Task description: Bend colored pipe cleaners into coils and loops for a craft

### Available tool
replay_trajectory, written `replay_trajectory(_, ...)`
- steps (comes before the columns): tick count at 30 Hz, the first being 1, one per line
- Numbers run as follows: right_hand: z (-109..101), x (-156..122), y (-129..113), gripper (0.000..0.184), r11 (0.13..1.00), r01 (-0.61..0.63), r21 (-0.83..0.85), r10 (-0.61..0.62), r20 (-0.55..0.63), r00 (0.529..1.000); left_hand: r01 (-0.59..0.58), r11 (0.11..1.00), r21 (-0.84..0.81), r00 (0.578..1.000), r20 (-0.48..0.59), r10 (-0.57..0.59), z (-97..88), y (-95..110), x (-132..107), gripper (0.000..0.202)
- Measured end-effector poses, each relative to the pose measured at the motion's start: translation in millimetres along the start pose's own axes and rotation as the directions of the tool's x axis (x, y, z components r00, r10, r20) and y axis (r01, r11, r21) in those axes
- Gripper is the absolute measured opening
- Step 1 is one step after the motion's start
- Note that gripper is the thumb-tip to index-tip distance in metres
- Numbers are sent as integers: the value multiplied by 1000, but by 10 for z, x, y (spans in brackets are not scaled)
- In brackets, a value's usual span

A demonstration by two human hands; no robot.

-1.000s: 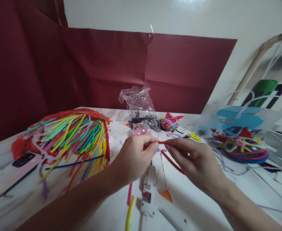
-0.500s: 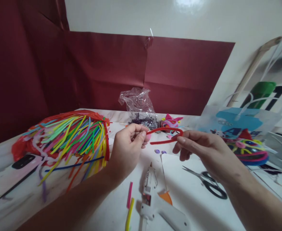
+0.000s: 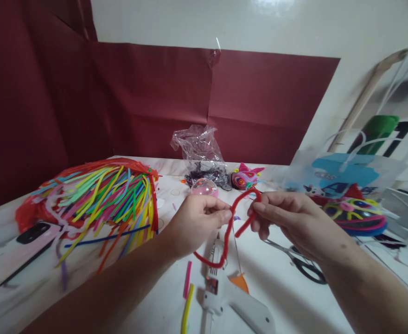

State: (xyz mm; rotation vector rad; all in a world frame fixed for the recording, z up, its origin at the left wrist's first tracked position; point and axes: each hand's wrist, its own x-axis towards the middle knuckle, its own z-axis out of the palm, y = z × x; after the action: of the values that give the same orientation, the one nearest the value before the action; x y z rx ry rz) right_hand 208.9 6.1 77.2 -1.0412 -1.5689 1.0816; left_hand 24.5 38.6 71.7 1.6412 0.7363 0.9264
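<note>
A red pipe cleaner point(image 3: 227, 236), bent in several places, is held up between both hands over the table. My left hand point(image 3: 200, 220) pinches it near its middle, and one end hangs below in a curve. My right hand point(image 3: 283, 211) grips the bend at the other side, with a short end sticking out downward. Below the hands lies a white glue gun point(image 3: 221, 297), its nozzle pointing away from me. Behind my left hand is a clear ball with pink in it point(image 3: 204, 187). Scissors with black handles point(image 3: 306, 268) rest under my right forearm.
Many colourful pipe cleaners point(image 3: 120, 199) spill from a red bag at left, beside a phone point(image 3: 23, 250). A clear plastic bag point(image 3: 200, 148) and a pink decorated figure point(image 3: 246, 177) stand at the back. Pink and yellow pieces point(image 3: 187, 306) lie near the glue gun.
The pipe cleaner's narrow loop has opened into a wider bend, with one end now hanging down. My left hand has moved right and lower, uncovering the clear ball.
</note>
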Motion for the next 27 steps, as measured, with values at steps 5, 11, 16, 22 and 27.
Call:
replay_trajectory(5, 21, -2, -7, 26, 998, -66, 18, 62, 163, 985, 93, 990, -103, 995, 42, -89, 24, 37, -19, 16)
replay_trajectory(11, 138, -24, -25, 29, 982, -164, -97, 188, 346, 919, -4, 998, -63, 1000, 22, 5, 52, 5, -36, 7)
replay_trajectory(16, 150, -32, -13, 30, 983, -162, -88, 182, 313, 932, 20, 999, 35, 999, 36, -22, 29, 51, -52, 5)
replay_trajectory(22, 124, -16, 26, 29, 990, -100, -105, 126, 287, 950, -17, 991, 133, 1000, 9, 16, 6, 72, -64, 9)
replay_trajectory(27, 157, -7, 23, 29, 991, -117, -65, 129, 254, 959, -91, 974, 206, 992, -63, 106, 14, 25, -56, 9)
